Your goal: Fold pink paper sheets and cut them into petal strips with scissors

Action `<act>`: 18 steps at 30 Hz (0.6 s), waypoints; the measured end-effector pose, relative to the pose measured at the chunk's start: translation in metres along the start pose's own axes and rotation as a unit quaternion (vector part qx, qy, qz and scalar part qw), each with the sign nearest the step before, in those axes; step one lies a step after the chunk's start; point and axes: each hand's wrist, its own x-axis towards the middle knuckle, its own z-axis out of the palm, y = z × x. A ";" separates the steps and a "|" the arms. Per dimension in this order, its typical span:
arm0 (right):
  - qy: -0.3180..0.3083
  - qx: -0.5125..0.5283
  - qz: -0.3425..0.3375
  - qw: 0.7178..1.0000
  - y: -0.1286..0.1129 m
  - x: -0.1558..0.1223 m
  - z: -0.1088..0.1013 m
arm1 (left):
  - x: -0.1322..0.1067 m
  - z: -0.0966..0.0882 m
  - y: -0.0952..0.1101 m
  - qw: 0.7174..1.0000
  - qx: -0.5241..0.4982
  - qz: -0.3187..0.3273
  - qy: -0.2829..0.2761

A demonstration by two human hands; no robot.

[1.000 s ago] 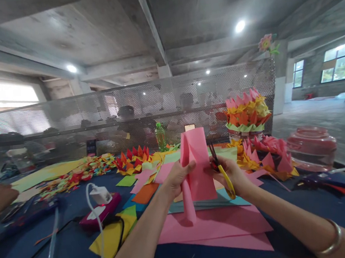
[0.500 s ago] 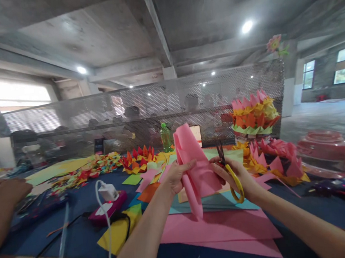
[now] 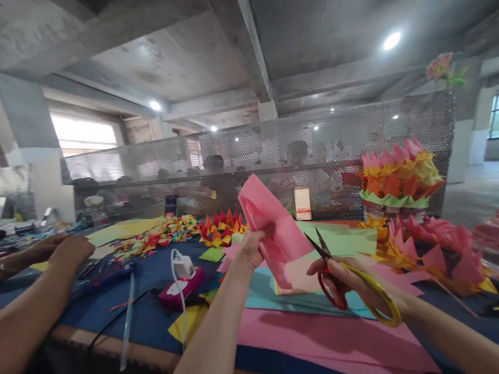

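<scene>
Pinched in my left hand [image 3: 252, 251] is a folded sheet of pink paper [image 3: 275, 223], raised above the table. My right hand [image 3: 349, 283] grips a pair of scissors [image 3: 390, 315] with yellow and red handles. Their dark blades are spread and point toward the paper's right lower edge; I cannot tell whether they touch it. Beneath both hands lie flat sheets: blue paper [image 3: 262, 287], pale green paper [image 3: 348, 237] and large pink sheets [image 3: 292, 334] near the table edge.
A magenta power strip [image 3: 175, 293] with a white charger [image 3: 183, 267] sits left of my forearm. A co-worker's hands [image 3: 71, 250] are at far left. Folded paper petals [image 3: 434, 245] and a tiered paper flower stack [image 3: 400, 183] stand right. A perforated metal screen [image 3: 245, 146] runs behind.
My right hand has let go of the pink paper and moved down and right, now with the scissors opened toward the paper. The view has swung left, showing more of the co-worker's arms.
</scene>
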 end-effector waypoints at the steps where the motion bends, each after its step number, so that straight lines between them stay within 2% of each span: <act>1: -0.003 0.004 0.001 1.000 -0.001 0.000 0.001 | 0.001 0.000 0.000 1.000 -0.001 0.011 0.006; 4: -0.011 0.001 0.011 1.000 -0.002 -0.001 0.003 | 0.002 -0.001 -0.001 0.999 -0.003 0.032 0.021; 10: -0.004 -0.011 0.030 0.999 -0.003 -0.002 0.006 | 0.003 -0.002 0.000 0.998 -0.016 0.036 0.039; 18: -0.003 -0.009 0.016 1.000 -0.004 -0.002 0.007 | 0.007 -0.003 0.002 0.993 -0.062 0.062 0.081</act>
